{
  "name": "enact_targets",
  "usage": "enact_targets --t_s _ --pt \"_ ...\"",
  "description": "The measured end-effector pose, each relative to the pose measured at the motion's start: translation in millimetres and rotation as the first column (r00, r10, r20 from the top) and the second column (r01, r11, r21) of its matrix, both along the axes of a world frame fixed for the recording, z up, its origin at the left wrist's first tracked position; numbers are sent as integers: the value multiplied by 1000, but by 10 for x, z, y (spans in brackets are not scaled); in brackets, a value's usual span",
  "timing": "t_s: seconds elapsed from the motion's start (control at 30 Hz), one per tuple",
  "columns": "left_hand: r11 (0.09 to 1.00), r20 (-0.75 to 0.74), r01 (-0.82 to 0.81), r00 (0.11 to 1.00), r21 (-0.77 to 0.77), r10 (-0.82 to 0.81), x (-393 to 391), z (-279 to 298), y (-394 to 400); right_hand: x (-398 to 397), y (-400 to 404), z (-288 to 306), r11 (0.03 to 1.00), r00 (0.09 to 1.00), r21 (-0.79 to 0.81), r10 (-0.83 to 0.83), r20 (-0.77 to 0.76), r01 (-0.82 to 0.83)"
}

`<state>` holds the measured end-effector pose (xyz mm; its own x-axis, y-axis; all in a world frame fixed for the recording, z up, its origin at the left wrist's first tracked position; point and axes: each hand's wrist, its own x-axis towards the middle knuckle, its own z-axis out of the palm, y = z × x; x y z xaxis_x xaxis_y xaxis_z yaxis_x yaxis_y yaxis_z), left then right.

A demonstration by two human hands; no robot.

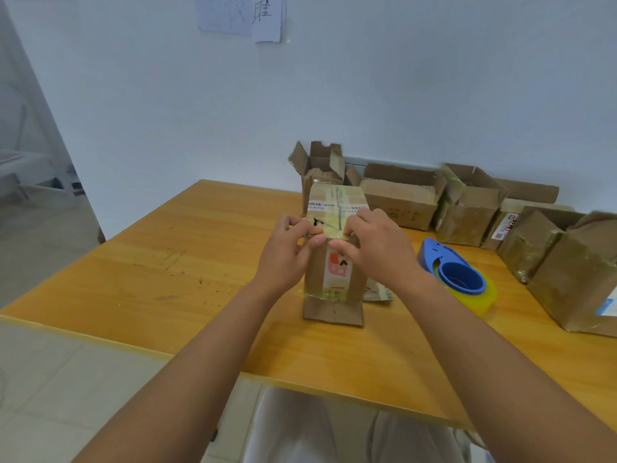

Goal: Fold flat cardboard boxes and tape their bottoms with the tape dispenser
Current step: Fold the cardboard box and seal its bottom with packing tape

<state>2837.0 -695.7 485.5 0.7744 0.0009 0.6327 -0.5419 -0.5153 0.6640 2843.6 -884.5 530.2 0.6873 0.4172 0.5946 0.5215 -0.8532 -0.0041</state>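
At the far left a doorway [30,145] opens onto a pale tiled floor, and the wooden table [187,262] runs from there across to the right, its top marked with dark scuffs. High on the wall hang sheets of paper [242,15], one with a handwritten character. Near the middle of the table stands the box [334,272], upright, its open flaps splayed on the tabletop at the bottom and its closed end facing up, with a strip of yellowish tape [329,225] across that end and down the near face. The left hand [287,253] has its fingers curled over the box's upper left edge, thumb pressed against the tape at the top of the near face, so it holds the box by that corner. The right hand [375,247] meets it from the other side, fingers curled over the upper right edge and thumb pushing on the tape just beside the left thumb; both hands grip the box and neither holds anything else. Behind the box, against the wall, a taller box with torn flaps [319,165] stands open. Just right of the hands the blue dispenser [457,275] lies on the table, apart from the box, with a yellowish roll on it. Further right a row of boxes [467,208] lines the wall, some with flaps up, and more taped ones [574,279] sit along the table's right edge.
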Motion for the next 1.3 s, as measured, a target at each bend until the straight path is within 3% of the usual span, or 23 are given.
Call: enact_targets --t_s 0.23,0.4,0.53,0.67,0.83,0.93,1.03,1.2,1.3 --pt "991 -79 126 988 -50 -130 -42 -23 81 -3 74 128 990 1000 -142 -24 2 25" --pt "952 -132 130 976 -276 -171 -97 -89 99 55 169 156 986 996 -157 -64 -55 55" --pt "923 -138 137 971 -359 -197 -97 -114 81 39 161 121 991 998 -131 -41 -49 34" --pt "913 -103 96 984 -396 -148 -84 -135 16 35 161 114 993 999 -112 -35 -40 30" --pt "867 -164 -163 982 -470 96 -120 -197 -209 20 164 55 996 999 -71 -45 -15 44" --pt "885 -100 -257 966 -388 237 -199 -220 -318 -5 105 51 999 1000 -41 7 -29 -9" --pt "940 6 -218 974 -264 227 -259 -265 -376 -23 33 19 999 998 -26 30 -54 -31" --pt "949 -103 -194 979 -249 174 -318 -141 -324 -47 -12 44 997 992 -33 68 -103 -72" --pt "978 -75 -206 976 -37 203 -270 23 -229 -66 -183 95 995 978 -15 95 -186 -100"
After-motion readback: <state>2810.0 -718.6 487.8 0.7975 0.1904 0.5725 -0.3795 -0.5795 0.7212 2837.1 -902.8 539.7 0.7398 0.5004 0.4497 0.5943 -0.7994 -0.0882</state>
